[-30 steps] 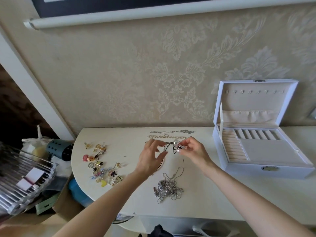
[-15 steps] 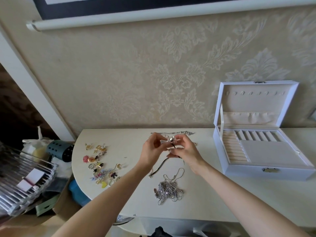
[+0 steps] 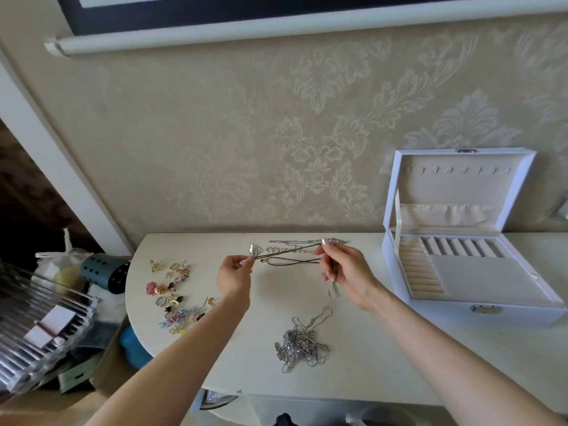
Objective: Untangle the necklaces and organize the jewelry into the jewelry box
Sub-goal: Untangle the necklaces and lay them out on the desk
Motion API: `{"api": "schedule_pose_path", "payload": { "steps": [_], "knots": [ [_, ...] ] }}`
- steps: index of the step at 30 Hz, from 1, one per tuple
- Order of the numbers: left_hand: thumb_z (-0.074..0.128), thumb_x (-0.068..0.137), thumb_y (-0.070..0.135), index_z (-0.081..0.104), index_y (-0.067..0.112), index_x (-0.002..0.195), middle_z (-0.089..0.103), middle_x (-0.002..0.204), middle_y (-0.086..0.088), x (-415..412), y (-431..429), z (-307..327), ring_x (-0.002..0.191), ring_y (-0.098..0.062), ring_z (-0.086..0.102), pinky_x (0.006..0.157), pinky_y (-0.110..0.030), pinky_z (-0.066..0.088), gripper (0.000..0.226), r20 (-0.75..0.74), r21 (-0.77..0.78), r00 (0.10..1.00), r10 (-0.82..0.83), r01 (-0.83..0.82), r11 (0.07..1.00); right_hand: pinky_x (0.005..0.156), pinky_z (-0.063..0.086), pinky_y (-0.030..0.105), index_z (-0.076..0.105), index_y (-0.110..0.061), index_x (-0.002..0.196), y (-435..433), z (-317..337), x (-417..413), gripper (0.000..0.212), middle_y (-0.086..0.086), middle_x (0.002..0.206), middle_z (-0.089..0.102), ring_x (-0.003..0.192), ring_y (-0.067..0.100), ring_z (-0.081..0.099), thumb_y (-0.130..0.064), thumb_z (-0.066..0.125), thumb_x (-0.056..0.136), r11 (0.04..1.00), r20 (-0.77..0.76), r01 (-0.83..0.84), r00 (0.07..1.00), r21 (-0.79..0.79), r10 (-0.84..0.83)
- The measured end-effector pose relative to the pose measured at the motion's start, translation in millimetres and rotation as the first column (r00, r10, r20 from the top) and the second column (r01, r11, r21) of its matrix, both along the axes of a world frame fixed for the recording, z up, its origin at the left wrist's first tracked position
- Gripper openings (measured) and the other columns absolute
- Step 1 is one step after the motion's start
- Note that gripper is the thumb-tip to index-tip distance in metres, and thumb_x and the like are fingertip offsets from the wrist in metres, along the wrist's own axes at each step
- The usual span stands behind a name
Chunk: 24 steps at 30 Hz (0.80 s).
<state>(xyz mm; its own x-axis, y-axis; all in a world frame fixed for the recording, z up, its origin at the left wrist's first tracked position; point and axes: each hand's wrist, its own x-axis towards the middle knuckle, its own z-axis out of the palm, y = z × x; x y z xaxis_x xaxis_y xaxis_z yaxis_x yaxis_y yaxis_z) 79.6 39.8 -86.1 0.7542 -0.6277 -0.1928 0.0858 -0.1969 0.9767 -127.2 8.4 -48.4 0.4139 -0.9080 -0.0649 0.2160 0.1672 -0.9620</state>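
Note:
A dark cord necklace (image 3: 289,256) with a silvery pendant is stretched above the table between my hands. My left hand (image 3: 235,273) pinches its pendant end and my right hand (image 3: 344,270) pinches the other end. Behind it a silver chain (image 3: 307,241) and a pale beaded chain (image 3: 281,249) lie straight near the wall. A tangled heap of silver necklaces (image 3: 299,344) sits on the table in front of my hands. Small earrings and rings (image 3: 172,296) are scattered at the left. The white jewelry box (image 3: 461,305) stands open at the right.
The cream table (image 3: 368,364) has a rounded left edge. Left of it stand a dark perforated holder (image 3: 104,272), a wire rack (image 3: 37,327) and bags on the floor. The wallpapered wall rises directly behind the table.
My hands have drawn apart, left going left and right going right, pulling the cord necklace out straight between them. It was bunched between close fingers before.

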Motion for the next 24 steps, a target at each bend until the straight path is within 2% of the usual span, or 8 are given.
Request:
{"api": "schedule_pose_path", "payload": {
  "steps": [3, 6, 9, 10, 13, 15, 19, 24],
  "knots": [
    [0.066, 0.087, 0.013, 0.055, 0.009, 0.082, 0.058, 0.069, -0.005, 5.0, -1.4, -4.4, 0.059, -0.015, 0.056, 0.066, -0.028, 0.049, 0.013, -0.024, 0.026, 1.000, 0.005, -0.005, 1.000, 0.048, 0.035, 0.023, 0.065, 0.003, 0.087, -6.8, 3.5, -3.8, 0.030, 0.003, 0.051, 0.045, 0.044, 0.013, 0.032, -0.021, 0.051, 0.097, 0.998, -0.053, 0.049, 0.997, -0.045, -0.052],
    [0.062, 0.089, 0.013, 0.053, 0.009, 0.085, 0.060, 0.069, -0.004, 8.7, -5.9, -7.6, 0.055, -0.013, 0.060, 0.056, -0.021, 0.044, 0.011, -0.016, 0.077, 1.000, -0.014, 0.015, 0.997, 0.045, 0.028, 0.020, 0.071, -0.003, 0.082, -16.5, -2.8, -7.6, 0.027, 0.002, 0.053, 0.049, 0.048, 0.011, 0.036, -0.022, 0.057, 0.094, 0.979, -0.259, 0.149, 0.949, -0.141, -0.182],
    [0.062, 0.088, 0.014, 0.051, 0.011, 0.078, 0.061, 0.061, -0.003, 16.0, -12.3, -15.9, 0.039, -0.007, 0.059, 0.054, -0.020, 0.043, 0.014, 0.024, 0.154, 0.998, -0.051, 0.046, 0.987, 0.054, 0.036, 0.020, 0.070, -0.019, 0.067, -28.3, -16.7, -15.6, 0.022, 0.002, 0.058, 0.059, 0.058, 0.011, 0.050, -0.023, 0.065, 0.088, 0.944, -0.486, 0.181, 0.821, -0.276, -0.300],
    [0.062, 0.087, 0.014, 0.052, 0.010, 0.079, 0.061, 0.059, -0.004, 17.4, -13.9, -17.6, 0.036, -0.006, 0.057, 0.051, -0.019, 0.043, 0.014, 0.042, 0.182, 0.997, -0.065, 0.056, 0.982, 0.057, 0.039, 0.020, 0.070, -0.018, 0.067, -31.4, -22.4, -19.4, 0.019, 0.002, 0.058, 0.060, 0.059, 0.012, 0.052, -0.023, 0.068, 0.086, 0.935, -0.540, 0.179, 0.777, -0.304, -0.325],
    [0.061, 0.087, 0.014, 0.053, 0.010, 0.082, 0.060, 0.058, -0.004, 18.6, -17.9, -20.4, 0.032, -0.005, 0.054, 0.041, -0.015, 0.039, 0.010, 0.133, 0.257, 0.987, -0.095, 0.059, 0.965, 0.053, 0.039, 0.024, 0.069, -0.015, 0.071, -38.5, -39.6, -30.9, 0.014, -0.004, 0.056, 0.060, 0.058, 0.015, 0.056, -0.024, 0.071, 0.082, 0.921, -0.665, 0.191, 0.644, -0.341, -0.379],
    [0.057, 0.086, 0.011, 0.052, 0.010, 0.081, 0.060, 0.065, -0.006, 18.3, -20.1, -21.0, 0.030, -0.005, 0.051, 0.038, -0.016, 0.038, 0.008, 0.214, 0.295, 0.971, -0.111, 0.044, 0.955, 0.052, 0.036, 0.023, 0.070, -0.013, 0.074, -41.1, -48.5, -36.4, 0.014, -0.010, 0.057, 0.059, 0.063, 0.015, 0.059, -0.025, 0.070, 0.083, 0.917, -0.735, 0.166, 0.553, -0.364, -0.392],
    [0.058, 0.084, 0.017, 0.052, 0.013, 0.079, 0.064, 0.098, -0.016, 21.4, -25.1, -25.4, 0.044, -0.015, 0.057, 0.044, -0.020, 0.034, 0.008, 0.327, 0.376, 0.931, -0.161, 0.028, 0.926, 0.061, 0.044, 0.028, 0.068, -0.008, 0.076, -44.6, -61.7, -41.3, 0.012, -0.011, 0.065, 0.061, 0.074, 0.019, 0.061, -0.018, 0.067, 0.084, 0.901, -0.780, 0.151, 0.455, -0.407, -0.429],
    [0.055, 0.083, 0.014, 0.049, 0.013, 0.084, 0.060, 0.103, -0.016, 21.5, -25.9, -25.0, 0.063, -0.027, 0.062, 0.048, -0.024, 0.037, 0.006, 0.367, 0.425, 0.908, -0.200, 0.028, 0.905, 0.063, 0.037, 0.031, 0.063, -0.007, 0.074, -45.8, -72.0, -41.7, 0.010, 0.006, 0.083, 0.065, 0.081, 0.026, 0.057, -0.008, 0.063, 0.084, 0.838, -0.757, 0.088, 0.387, -0.538, -0.527]
  ]
}}
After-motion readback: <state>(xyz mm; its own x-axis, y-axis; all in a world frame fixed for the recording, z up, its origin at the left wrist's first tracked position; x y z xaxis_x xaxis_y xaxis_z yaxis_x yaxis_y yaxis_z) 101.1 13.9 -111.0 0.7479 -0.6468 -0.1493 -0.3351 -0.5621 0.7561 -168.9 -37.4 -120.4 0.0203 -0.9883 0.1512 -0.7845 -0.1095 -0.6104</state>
